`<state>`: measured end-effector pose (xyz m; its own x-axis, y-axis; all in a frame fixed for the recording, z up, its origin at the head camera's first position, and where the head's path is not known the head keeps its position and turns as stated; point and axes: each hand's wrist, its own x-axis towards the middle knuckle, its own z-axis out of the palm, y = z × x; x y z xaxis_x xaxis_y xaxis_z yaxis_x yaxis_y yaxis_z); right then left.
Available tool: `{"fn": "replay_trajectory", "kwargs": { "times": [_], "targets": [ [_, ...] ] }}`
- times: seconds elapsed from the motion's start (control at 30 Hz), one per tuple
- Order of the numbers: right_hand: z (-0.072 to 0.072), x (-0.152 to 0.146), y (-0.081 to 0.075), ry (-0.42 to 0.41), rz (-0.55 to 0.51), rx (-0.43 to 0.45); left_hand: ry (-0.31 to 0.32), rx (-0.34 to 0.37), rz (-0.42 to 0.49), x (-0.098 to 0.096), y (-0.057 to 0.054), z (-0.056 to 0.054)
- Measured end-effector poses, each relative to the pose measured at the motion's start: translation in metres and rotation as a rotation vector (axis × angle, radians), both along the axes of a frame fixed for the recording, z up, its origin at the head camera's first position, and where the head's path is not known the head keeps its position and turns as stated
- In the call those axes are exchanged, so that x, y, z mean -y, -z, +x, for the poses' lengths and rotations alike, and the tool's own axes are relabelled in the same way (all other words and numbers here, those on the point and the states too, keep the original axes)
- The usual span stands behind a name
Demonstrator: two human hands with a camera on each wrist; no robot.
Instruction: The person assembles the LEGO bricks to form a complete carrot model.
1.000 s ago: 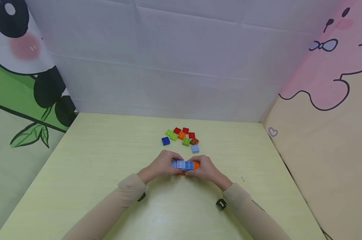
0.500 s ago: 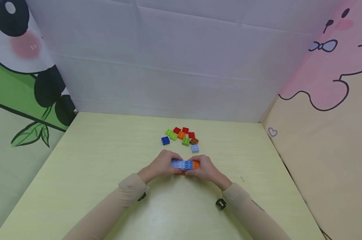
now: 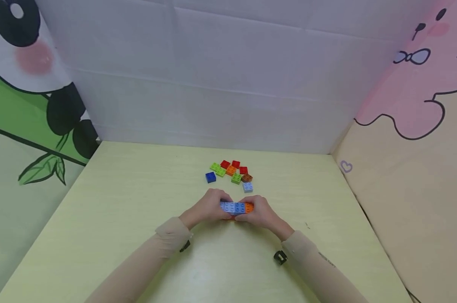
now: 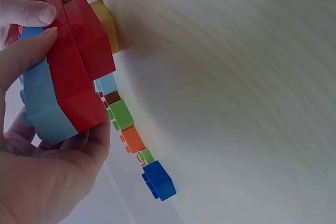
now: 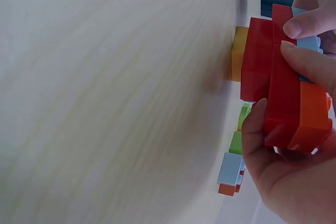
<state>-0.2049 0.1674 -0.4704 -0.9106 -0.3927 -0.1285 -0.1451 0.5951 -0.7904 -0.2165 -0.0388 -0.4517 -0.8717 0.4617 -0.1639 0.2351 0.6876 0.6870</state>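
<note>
Brick assembly (image 3: 234,208) is held between both hands on the near-middle part of the worktop (image 3: 137,193), just nearer than the loose bricks.

Grip state: left grip (image 3: 210,205) curled round the left end, right grip (image 3: 261,211) round the right end; each is spread only as wide as the assembly. Thumbs lie on the near face, close together around mid-length.

Structure: top row runs light blue at left to orange (image 5: 313,114) at right, over a row of red bricks. Below that row, a shorter lower red brick (image 5: 256,59) and a yellow brick (image 5: 239,53). Whether the yellow brick touches the worktop: cannot tell.

Risks (judged):
1. Both ends overhang the lower red brick. Uneven force from the hands would probably tip the assembly or lever the lower bricks loose.
2. Seam in the red row falls near the thumbs. If the ends were bent or pulled apart, it could gape there, with only the top row bridging it.
3. Thumbs cover part of that joint, so a half-seated stud could go unnoticed.
4. Loose light blue brick (image 3: 247,187) lies just beyond the right grip; a careless far-ward move could knock it into the brown brick (image 3: 247,178).
</note>
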Motion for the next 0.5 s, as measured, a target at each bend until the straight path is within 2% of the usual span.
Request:
{"fn": "replay_trajectory", "kwargs": {
  "times": [0.23,0.4,0.5],
  "targets": [
    [0.001,-0.0041,-0.0009,0.012,-0.012,0.002,-0.013,0.029,0.008,-0.0061,0.0025,-0.0028],
    [-0.0007,-0.004,0.0026,-0.007,-0.02,-0.002,-0.003,0.021,0.008,-0.0046,0.0028,-0.0016],
    [-0.0019,-0.0012,0.0034,-0.024,-0.017,-0.001,-0.019,0.025,0.006,-0.002,0.0019,-0.0004]
  ]
}}
